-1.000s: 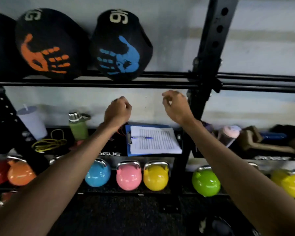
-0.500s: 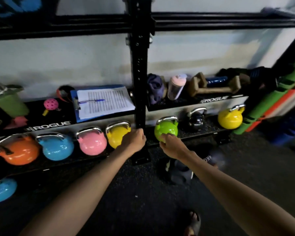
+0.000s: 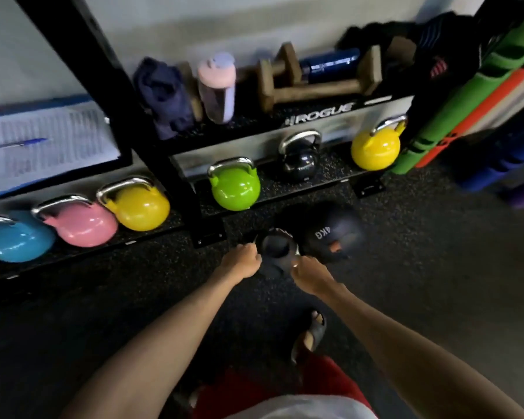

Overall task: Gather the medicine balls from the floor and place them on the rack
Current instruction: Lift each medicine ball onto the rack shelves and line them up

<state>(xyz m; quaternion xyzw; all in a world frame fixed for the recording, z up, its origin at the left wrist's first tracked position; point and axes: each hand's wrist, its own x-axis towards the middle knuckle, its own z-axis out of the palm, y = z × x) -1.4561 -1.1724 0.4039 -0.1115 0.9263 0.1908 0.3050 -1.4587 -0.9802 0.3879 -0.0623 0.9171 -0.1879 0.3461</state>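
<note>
A small dark medicine ball [image 3: 276, 247] lies on the black rubber floor in front of the rack's upright post [image 3: 152, 140]. My left hand [image 3: 243, 261] presses against its left side and my right hand [image 3: 307, 271] against its right side, fingers curled, so the ball sits between them. The image is blurred, so how firm the hold is stays unclear. A second dark medicine ball marked 4KG [image 3: 335, 234] rests on the floor just right of and behind the first one.
Kettlebells line the rack's bottom shelf: blue [image 3: 17, 237], pink [image 3: 82, 223], yellow [image 3: 139, 205], green [image 3: 235, 187], black [image 3: 301, 160], yellow [image 3: 375, 148]. Above sit a clipboard [image 3: 43, 143], a bottle [image 3: 217, 86] and wooden handles [image 3: 318, 86]. Rolled mats [image 3: 472, 95] lean at the right. My sandalled foot [image 3: 312, 331] stands below.
My view has dropped from the upper shelf to the floor. Both hands have come down from chest height to the small ball and now rest against its sides.
</note>
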